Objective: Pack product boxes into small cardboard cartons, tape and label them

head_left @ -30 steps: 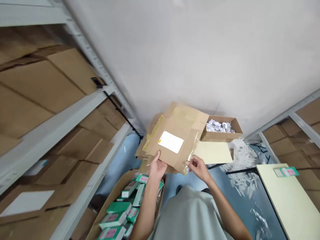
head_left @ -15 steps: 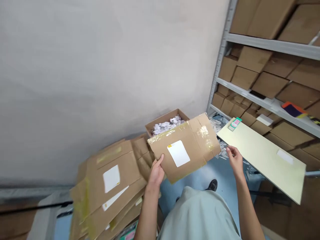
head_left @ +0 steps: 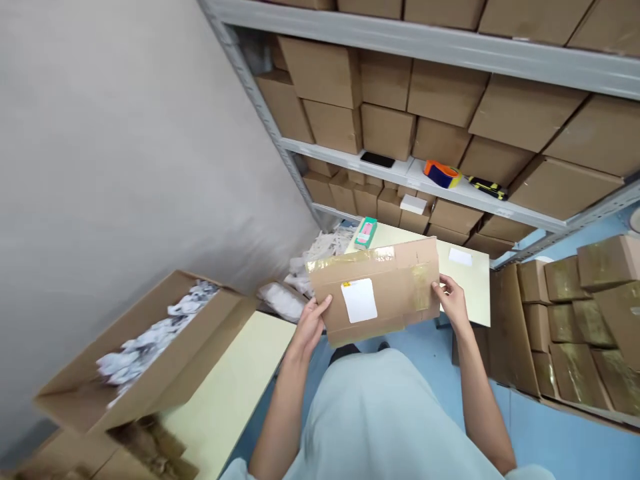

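Storeroom: blue floor [head_left: 575, 440], grey wall at left, metal shelving [head_left: 450, 50] across the top of the frame.

Near, lower centre: both arms reach forward over a pale shirt. The left hand [head_left: 311, 321] clamps the lower-left edge of a flattened cardboard carton [head_left: 395, 283]; the right hand [head_left: 451, 300] grips its right edge. Hands apart, one at each end, carton held level at frame centre above the floor, white label [head_left: 359, 300] facing up, yellowed tape on its seams.

Change: half a second ago the right hand hung free beside the carton; now it has closed on the edge. The view has also swung right, from the bare wall to the shelves. My reading: the carton is under two-handed control and being carried or turned toward the shelf side.

Lower left: open box of white scraps [head_left: 150, 347] on a pale table [head_left: 235, 387]. Lower right: taped boxes [head_left: 575, 333] stacked on the floor.

Behind the carton: a second pale table [head_left: 470, 280] with a green-and-pink packet [head_left: 366, 232].

Far: shelves packed with brown boxes; an orange tape dispenser [head_left: 442, 173] on the middle shelf.
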`<state>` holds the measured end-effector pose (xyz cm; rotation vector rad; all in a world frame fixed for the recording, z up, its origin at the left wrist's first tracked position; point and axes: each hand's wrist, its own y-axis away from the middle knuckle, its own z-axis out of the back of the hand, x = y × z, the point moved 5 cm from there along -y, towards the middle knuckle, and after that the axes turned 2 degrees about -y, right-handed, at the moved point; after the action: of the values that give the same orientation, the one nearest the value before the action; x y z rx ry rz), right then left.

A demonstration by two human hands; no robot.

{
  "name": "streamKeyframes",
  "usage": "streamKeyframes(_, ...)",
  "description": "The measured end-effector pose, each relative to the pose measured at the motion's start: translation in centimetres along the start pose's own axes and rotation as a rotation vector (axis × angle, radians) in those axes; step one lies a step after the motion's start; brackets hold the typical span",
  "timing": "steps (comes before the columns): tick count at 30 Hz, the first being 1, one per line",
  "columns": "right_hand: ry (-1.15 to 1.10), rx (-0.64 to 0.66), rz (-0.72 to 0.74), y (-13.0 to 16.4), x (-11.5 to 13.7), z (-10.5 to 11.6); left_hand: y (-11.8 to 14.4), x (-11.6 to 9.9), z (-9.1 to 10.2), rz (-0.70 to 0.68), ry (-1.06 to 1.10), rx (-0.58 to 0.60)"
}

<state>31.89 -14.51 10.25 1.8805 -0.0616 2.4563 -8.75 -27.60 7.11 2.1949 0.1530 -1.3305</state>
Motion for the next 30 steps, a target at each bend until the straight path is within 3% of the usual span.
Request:
streamKeyframes(3, 0.005, -0.089, -0.083, -0.9, -3.3, 3.4, -4.5, 1.1, -4.8, -0.063, -0.098, -0.022)
streamKeyframes(5, 0.009, -0.125, -0.126, -1.1, -5.3, 4.2, -7.5, 1.5, -7.6, -0.124, -0.157, -0.038)
streamKeyframes(10, 0.022, -0.169, -0.219, -2.7, -9.5, 3.6, -13.8, 1.9, -14.2, -0.203, -0.326, 0.081)
streamKeyframes(13, 0.046, -0.207, -0.248, -4.8, -10.3, 2.9, -16.8, 2.0, -17.7, -0.175, -0.386, 0.174)
streamKeyframes(17, 0.073, -0.247, -0.262, -7.8, -9.6, 1.6, -20.2, 2.4, -21.1, -0.046, -0.409, 0.309)
streamKeyframes(22, 0.048, -0.349, -0.382, -8.5, -8.2, -0.1, -23.8, 1.9, -22.8, -0.028, -0.495, 0.389)
streamKeyframes(27, 0.234, -0.480, -0.510, -6.0, -4.6, -1.1, -25.5, -0.4, -24.6, -0.181, -0.604, 0.402)
streamKeyframes(30, 0.380, -0.466, -0.525, -6.0, -2.5, -1.6, -26.1, -1.8, -26.6, -0.301, -0.687, 0.394)
